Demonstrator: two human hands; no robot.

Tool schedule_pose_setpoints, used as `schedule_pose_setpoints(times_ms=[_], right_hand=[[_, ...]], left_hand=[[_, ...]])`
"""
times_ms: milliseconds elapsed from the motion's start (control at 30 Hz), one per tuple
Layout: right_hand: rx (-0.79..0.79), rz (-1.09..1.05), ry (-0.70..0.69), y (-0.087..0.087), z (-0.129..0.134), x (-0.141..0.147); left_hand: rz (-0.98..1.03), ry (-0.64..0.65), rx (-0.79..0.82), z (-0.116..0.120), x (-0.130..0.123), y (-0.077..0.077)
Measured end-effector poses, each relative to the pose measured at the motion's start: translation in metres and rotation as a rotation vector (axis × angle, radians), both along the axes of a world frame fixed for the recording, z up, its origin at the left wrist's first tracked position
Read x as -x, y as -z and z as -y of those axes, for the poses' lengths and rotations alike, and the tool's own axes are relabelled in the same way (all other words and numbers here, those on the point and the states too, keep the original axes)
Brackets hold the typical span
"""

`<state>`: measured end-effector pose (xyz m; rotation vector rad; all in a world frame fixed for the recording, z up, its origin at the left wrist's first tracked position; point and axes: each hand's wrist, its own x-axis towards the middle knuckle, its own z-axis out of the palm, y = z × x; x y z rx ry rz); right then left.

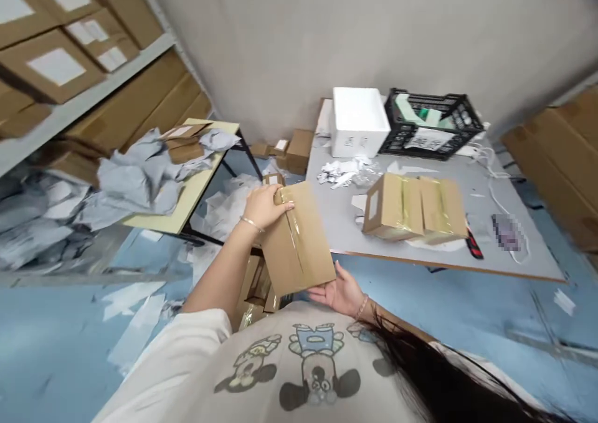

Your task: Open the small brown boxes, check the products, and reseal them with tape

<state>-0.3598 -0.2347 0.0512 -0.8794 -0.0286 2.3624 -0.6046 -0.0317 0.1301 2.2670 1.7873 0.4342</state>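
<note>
A cardboard box (pixel 301 242) with clear tape down its seam is held tilted in front of my body, between both hands. My left hand (pixel 265 208) grips its far left corner, thumb lying over the top face. At the near right corner, my right hand (pixel 337 291) supports the box from below; part of its fingers is hidden beneath. Below the held box, partly covered by it, are more cardboard boxes (pixel 256 280). On the grey table to the right, two taped cardboard boxes (pixel 397 208) stand side by side.
The grey table (pixel 509 189) also carries a white foam box (pixel 357 133), a black crate (pixel 420 149), crumpled paper (pixel 343 171) and a red-and-black cutter (pixel 473 245). Grey plastic bags (pixel 135 174) cover the yellow table (pixel 200 192) at left. Shelves hold boxes (pixel 56 68).
</note>
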Motion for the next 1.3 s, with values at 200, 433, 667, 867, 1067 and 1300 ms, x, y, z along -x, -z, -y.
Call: schedule_pose_setpoints(times_ms=[200, 433, 667, 867, 1067, 1300], right_hand=[[-0.042, 0.078, 0.291, 0.013, -0.041, -0.071], [0.064, 0.004, 0.407, 0.051, -0.097, -0.131], [0.025, 0.143, 0.100, 0.075, -0.114, -0.157], [-0.200, 0.708, 0.039, 0.074, -0.091, -0.206], [-0.405, 1.386, 0.492, 0.051, -0.050, -0.305], [-0.107, 1.745, 0.546, 0.062, -0.069, -0.386]], left_hand=[[-0.031, 0.234, 0.129, -0.116, -0.158, 0.010], [-0.152, 0.275, 0.397, -0.201, -0.271, 0.072], [-0.276, 0.269, 0.484, -0.230, -0.287, 0.102], [-0.333, 0.167, 0.267, -0.192, -0.296, 0.086], [-0.156, 0.602, 0.134, -0.049, -0.367, 0.082], [-0.109, 0.745, 0.164, 0.015, -0.467, 0.109]])
